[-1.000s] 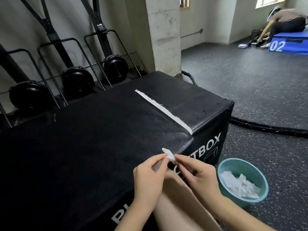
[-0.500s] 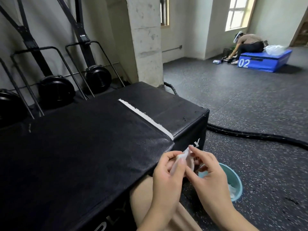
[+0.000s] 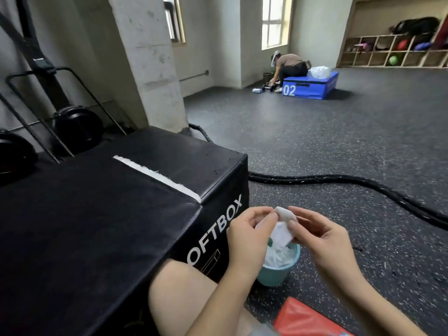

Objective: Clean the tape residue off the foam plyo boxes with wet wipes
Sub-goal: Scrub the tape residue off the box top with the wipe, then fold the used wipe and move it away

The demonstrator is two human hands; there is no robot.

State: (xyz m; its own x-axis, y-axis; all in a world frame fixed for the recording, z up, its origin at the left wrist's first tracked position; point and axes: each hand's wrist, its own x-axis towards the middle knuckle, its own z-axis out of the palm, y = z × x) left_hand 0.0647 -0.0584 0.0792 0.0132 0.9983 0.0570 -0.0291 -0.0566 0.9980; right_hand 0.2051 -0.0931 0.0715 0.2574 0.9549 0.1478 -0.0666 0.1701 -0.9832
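- Your left hand pinches the near edge of a white wet wipe between thumb and curled fingers.
- Your right hand grips the other side of the same wipe, thumb on its top fold and the remaining fingers curled behind it.
- The wipe hangs between both hands, partly unfolded, directly above a small teal bin standing on the floor.
- The bin holds crumpled white wipes and sits just beside the front face of the black foam plyo box, at its lettered corner.
- The box face reads "OFTBOX" in white; your bare knee rests against the box below that lettering.
- A strip of white tape residue runs diagonally across the box top to its front edge, well apart from the wipe.
- A thick black battle rope snakes over the speckled rubber floor to the right of the box.
- An orange-red item lies at the lower edge near your right forearm; what it is, you cannot tell.
- Left of the box, black weight plates sit on metal frames against the wall, next to a concrete pillar.
- Far across the room, another person crouches at a blue plyo box marked "02".
- Wooden cubby shelves line the far right wall.
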